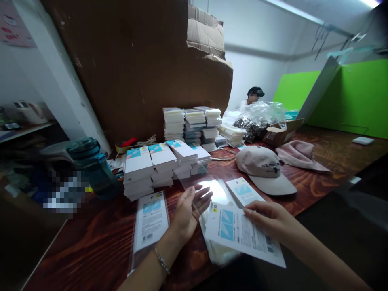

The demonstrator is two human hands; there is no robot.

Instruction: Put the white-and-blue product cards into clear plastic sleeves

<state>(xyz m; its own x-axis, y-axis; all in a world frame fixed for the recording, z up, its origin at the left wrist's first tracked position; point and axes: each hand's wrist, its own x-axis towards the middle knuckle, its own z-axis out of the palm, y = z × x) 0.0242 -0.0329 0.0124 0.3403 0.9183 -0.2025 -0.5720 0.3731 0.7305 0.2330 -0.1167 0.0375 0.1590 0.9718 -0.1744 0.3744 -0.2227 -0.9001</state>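
Observation:
My right hand [268, 218] pinches a white printed card [245, 236] with blue pictures and a yellow corner mark, thumb on top. My left hand [190, 212], palm turned up and fingers curved, holds a thin clear plastic sleeve [194, 174] that rises beyond the fingertips; its outline is faint. Below the held card is a pile of clear sleeves [222, 254]. Another printed card [242, 190] lies just beyond my right hand. Left of my left wrist, a card in a clear sleeve [151, 221] lies flat on the wooden table [100, 242].
Stacked cards [138, 165] stand behind my left hand, with taller stacks [174, 125] farther back. A blue-green bottle [97, 169] is at left. A beige cap [263, 165] and pink cloth [303, 155] lie at right. Beyond a cardboard box [281, 133] sits another person [253, 95].

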